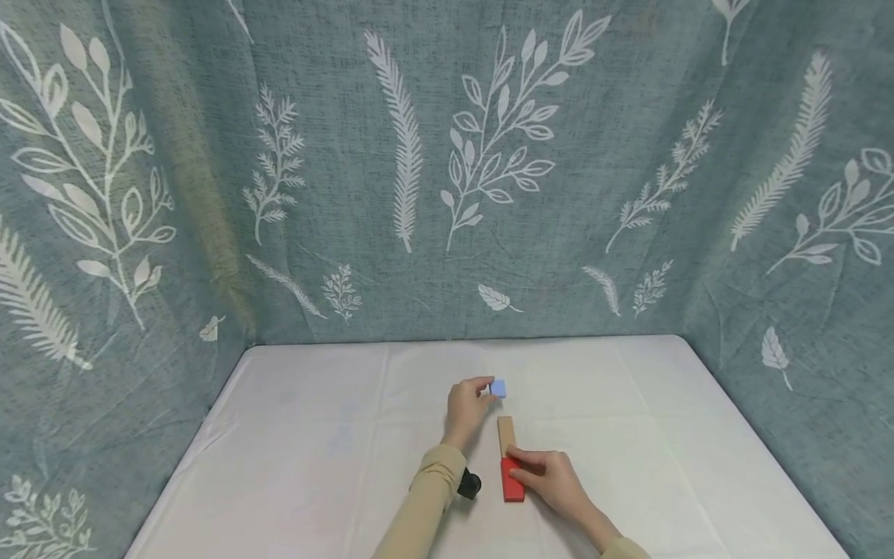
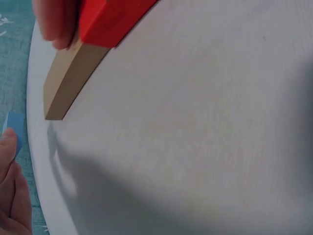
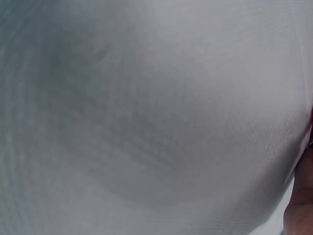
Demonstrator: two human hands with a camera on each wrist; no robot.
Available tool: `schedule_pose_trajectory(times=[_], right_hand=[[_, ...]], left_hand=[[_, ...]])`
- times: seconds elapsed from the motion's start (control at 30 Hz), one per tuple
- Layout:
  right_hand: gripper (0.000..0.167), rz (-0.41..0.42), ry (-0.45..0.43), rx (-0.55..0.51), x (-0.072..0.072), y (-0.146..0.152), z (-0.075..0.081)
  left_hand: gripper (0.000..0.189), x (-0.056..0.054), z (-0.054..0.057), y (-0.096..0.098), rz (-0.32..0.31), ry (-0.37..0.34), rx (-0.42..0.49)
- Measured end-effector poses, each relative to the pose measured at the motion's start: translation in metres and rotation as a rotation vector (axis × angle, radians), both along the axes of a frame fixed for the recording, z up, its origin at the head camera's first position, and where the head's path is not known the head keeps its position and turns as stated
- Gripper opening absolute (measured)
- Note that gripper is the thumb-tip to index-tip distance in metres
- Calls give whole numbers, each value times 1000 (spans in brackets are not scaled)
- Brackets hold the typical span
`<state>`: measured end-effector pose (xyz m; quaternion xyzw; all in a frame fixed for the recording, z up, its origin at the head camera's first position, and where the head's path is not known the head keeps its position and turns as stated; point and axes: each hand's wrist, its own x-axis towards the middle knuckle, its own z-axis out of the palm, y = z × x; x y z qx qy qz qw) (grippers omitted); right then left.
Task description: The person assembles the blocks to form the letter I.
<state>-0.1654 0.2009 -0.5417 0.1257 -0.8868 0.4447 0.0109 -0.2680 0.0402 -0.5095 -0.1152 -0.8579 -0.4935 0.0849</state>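
Observation:
My left hand (image 1: 466, 407) reaches toward the back of the table, pinching a small light-blue block (image 1: 499, 389) between thumb and fingers. In the left wrist view that blue block (image 2: 16, 131) stands above the tabletop's edge in the picture. Nearer to me, a red block (image 1: 513, 481) lies in line with a longer, narrower bare wooden block (image 1: 506, 435). They meet end to end; whether the wood runs into the red part cannot be seen. My right hand (image 1: 559, 481) grips the red block from the right near this joint, one finger reaching the wood. The right wrist view shows only a thumb (image 3: 301, 200).
A white cloth covers the table (image 1: 293, 435). Green-grey curtains (image 1: 447, 295) with white leaf prints hang behind it and at both sides. A black object (image 1: 469, 486) sits against the left sleeve (image 1: 429, 493).

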Motion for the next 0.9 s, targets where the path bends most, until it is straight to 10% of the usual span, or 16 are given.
schedule_pose_trajectory(times=[0.9], right_hand=[[36,-1,-13,7,-2,1,0]], left_hand=[[28,5,-19,14,36,-108,-40]])
